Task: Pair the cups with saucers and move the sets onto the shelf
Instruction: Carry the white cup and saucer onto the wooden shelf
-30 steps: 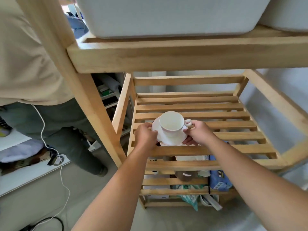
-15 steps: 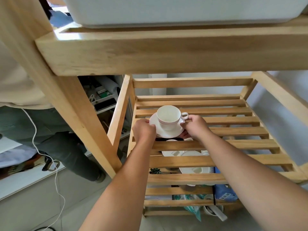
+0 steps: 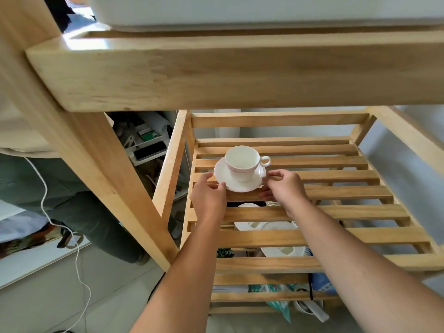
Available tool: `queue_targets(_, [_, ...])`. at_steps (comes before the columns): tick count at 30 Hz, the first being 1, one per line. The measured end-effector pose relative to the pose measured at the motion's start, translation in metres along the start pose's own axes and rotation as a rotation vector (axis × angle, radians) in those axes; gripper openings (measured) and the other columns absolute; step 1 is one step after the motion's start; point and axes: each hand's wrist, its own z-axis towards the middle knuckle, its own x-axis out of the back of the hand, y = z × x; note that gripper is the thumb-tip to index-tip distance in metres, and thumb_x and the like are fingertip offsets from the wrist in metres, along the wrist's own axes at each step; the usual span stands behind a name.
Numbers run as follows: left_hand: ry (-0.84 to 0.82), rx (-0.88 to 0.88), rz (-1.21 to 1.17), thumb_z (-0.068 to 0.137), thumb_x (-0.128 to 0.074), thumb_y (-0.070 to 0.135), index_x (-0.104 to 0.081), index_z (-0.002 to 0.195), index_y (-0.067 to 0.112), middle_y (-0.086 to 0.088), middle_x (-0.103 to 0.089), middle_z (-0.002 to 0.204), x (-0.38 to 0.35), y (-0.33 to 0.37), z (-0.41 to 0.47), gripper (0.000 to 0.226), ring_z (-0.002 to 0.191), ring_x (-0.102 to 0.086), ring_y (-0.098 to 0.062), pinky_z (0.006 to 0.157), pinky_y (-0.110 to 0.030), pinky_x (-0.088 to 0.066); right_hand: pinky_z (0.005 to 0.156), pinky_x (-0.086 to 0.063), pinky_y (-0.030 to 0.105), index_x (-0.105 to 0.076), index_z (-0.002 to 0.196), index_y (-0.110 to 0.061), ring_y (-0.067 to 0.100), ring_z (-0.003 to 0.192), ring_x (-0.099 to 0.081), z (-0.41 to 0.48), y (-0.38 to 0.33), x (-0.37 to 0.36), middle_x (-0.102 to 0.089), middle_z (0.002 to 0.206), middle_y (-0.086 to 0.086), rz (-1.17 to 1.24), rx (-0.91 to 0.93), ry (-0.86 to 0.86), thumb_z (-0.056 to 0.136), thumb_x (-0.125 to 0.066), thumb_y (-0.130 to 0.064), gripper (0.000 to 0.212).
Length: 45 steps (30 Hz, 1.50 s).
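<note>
A white cup [image 3: 242, 161] with a pink band stands upright on a white saucer [image 3: 223, 177], handle pointing right. The set rests on the slats of the wooden shelf [image 3: 336, 179], towards its back left. My left hand [image 3: 208, 197] touches the saucer's left front rim with its fingertips. My right hand [image 3: 285, 186] holds the right rim, thumb on top and fingers below. More white saucers and cups [image 3: 276, 250] show through the slats on the level beneath.
A thick wooden beam [image 3: 216, 75] of the upper shelf hangs close overhead, carrying a white bin [image 3: 240, 10]. The slanted shelf post [image 3: 103, 179] runs down the left. A person in dark trousers [image 3: 79, 207] stands at the left, with a white cable [image 3: 77, 248] hanging.
Both hands carried the cup and saucer further back and set it down on the slats. The view has moved closer under the upper shelf.
</note>
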Motion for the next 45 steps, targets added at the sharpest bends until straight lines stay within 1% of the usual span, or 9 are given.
queue_targets(9, [0.003, 0.087, -0.089, 0.087, -0.067, 0.018, -0.059, 0.126, 0.022, -0.009, -0.072, 0.095, -0.013, 0.009, 0.011, 0.04, 0.088, -0.07, -0.022, 0.086, -0.043, -0.057, 0.062, -0.059, 0.032, -0.057, 0.101, -0.009, 0.022, 0.057, -0.069, 0.022, -0.003, -0.015, -0.07, 0.079, 0.014, 0.089, -0.045, 0.009, 0.086, -0.058, -0.002, 0.017])
queue_targets(15, [0.014, 0.116, -0.093, 0.089, -0.064, 0.015, -0.058, 0.125, 0.02, -0.01, -0.066, 0.118, -0.021, 0.02, 0.024, 0.037, 0.1, -0.068, -0.027, 0.086, -0.04, -0.057, 0.054, -0.057, 0.027, -0.054, 0.102, -0.009, 0.02, 0.053, -0.068, 0.034, -0.014, -0.021, -0.069, 0.081, 0.016, 0.094, -0.051, 0.001, 0.087, -0.056, 0.002, 0.018])
queue_targets(21, [0.023, 0.084, -0.067, 0.089, -0.064, 0.016, -0.056, 0.127, 0.019, -0.008, -0.062, 0.123, -0.023, 0.02, 0.027, 0.038, 0.102, -0.067, -0.026, 0.086, -0.038, -0.056, 0.055, -0.058, 0.028, -0.053, 0.105, -0.008, 0.02, 0.054, -0.068, 0.038, -0.013, -0.02, -0.069, 0.082, 0.016, 0.101, -0.055, -0.009, 0.088, -0.056, 0.0, 0.019])
queue_targets(30, [-0.043, 0.001, -0.022, 0.09, -0.063, 0.02, -0.05, 0.129, 0.016, -0.007, -0.065, 0.112, -0.004, 0.034, -0.004, 0.041, 0.102, -0.063, -0.023, 0.075, -0.03, -0.045, 0.056, -0.059, 0.03, -0.055, 0.106, -0.01, 0.021, 0.056, -0.068, 0.003, -0.024, -0.007, -0.068, 0.077, 0.014, 0.026, 0.002, 0.038, 0.087, -0.062, -0.009, 0.02])
queue_targets(33, [-0.072, -0.063, -0.019, 0.091, -0.063, 0.021, -0.051, 0.129, 0.016, 0.003, -0.058, 0.091, 0.009, 0.049, -0.032, 0.04, 0.09, -0.059, -0.017, 0.074, -0.029, -0.046, 0.052, -0.056, 0.024, -0.056, 0.11, -0.012, 0.019, 0.057, -0.068, -0.028, -0.033, 0.011, -0.067, 0.077, 0.011, -0.001, 0.04, 0.061, 0.087, -0.062, -0.011, 0.024])
queue_targets(35, [-0.115, -0.113, 0.011, 0.09, -0.064, 0.023, -0.053, 0.127, 0.017, 0.008, -0.056, 0.081, 0.02, 0.059, -0.056, 0.039, 0.086, -0.061, -0.016, 0.072, -0.028, -0.048, 0.052, -0.056, 0.022, -0.057, 0.111, -0.013, 0.016, 0.058, -0.068, -0.058, -0.041, 0.029, -0.068, 0.077, 0.009, -0.021, 0.067, 0.073, 0.088, -0.061, -0.013, 0.024])
queue_targets(38, [-0.244, -0.154, 0.029, 0.09, -0.065, 0.024, -0.055, 0.124, 0.018, 0.002, -0.067, 0.093, 0.033, 0.069, -0.099, 0.035, 0.089, -0.065, -0.017, 0.081, -0.032, -0.054, 0.06, -0.06, 0.027, -0.059, 0.109, -0.014, 0.017, 0.062, -0.07, -0.109, -0.046, 0.061, -0.07, 0.08, 0.01, -0.004, 0.091, 0.104, 0.087, -0.062, -0.015, 0.021])
queue_targets(40, [-0.327, -0.181, 0.048, 0.09, -0.064, 0.025, -0.056, 0.12, 0.02, 0.002, -0.068, 0.092, 0.042, 0.076, -0.133, 0.031, 0.084, -0.064, -0.014, 0.075, -0.029, -0.052, 0.065, -0.061, 0.032, -0.061, 0.106, -0.014, 0.019, 0.064, -0.071, -0.147, -0.047, 0.086, -0.071, 0.079, 0.01, 0.047, 0.082, 0.116, 0.087, -0.063, -0.015, 0.019])
queue_targets(45, [-0.557, -0.319, 0.133, 0.088, -0.064, 0.026, -0.059, 0.114, 0.02, -0.002, -0.069, 0.087, 0.047, 0.086, -0.216, 0.026, 0.083, -0.065, -0.018, 0.071, -0.031, -0.052, 0.06, -0.059, 0.03, -0.061, 0.101, -0.017, 0.017, 0.059, -0.069, -0.235, -0.032, 0.146, -0.069, 0.075, 0.009, 0.087, 0.074, 0.191, 0.088, -0.061, -0.011, 0.014])
